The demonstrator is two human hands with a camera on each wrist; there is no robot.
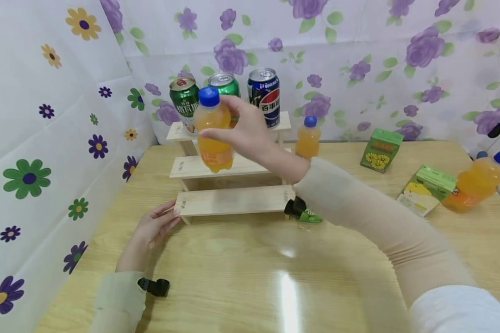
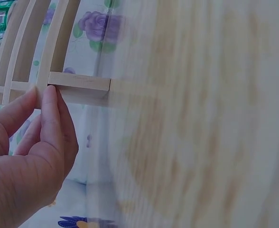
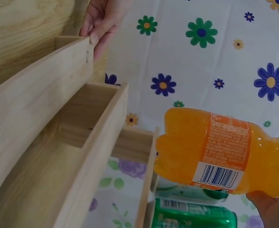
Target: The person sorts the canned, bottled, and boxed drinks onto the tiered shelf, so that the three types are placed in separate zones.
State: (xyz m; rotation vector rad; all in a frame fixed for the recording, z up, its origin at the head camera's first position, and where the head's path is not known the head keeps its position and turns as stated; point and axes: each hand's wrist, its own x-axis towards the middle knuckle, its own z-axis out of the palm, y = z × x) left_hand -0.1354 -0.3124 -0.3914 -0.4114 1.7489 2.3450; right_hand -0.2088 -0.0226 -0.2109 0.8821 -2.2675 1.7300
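My right hand [image 1: 252,129] grips an orange soda bottle [image 1: 214,155] with a blue cap, thumb and fingers around its upper part. The bottle hangs upright in front of the wooden three-tier shelf [image 1: 233,202], above its middle step. At the shelf's lower left corner my left hand [image 1: 160,224] pinches the end of the bottom board, as the left wrist view also shows. On the top tier stand a dark green can [image 1: 182,99], a bright green can [image 1: 229,85] partly hidden by the bottle and hand, and a blue Pepsi can [image 1: 271,99].
Another orange soda bottle [image 1: 308,138] stands right of the shelf. Farther right are a green carton [image 1: 382,150], a tilted yellow-green carton [image 1: 427,189] and a leaning orange bottle [image 1: 479,180]. A small green object [image 1: 310,216] sits by the shelf's right foot. Flowered cloth lines the back and left.
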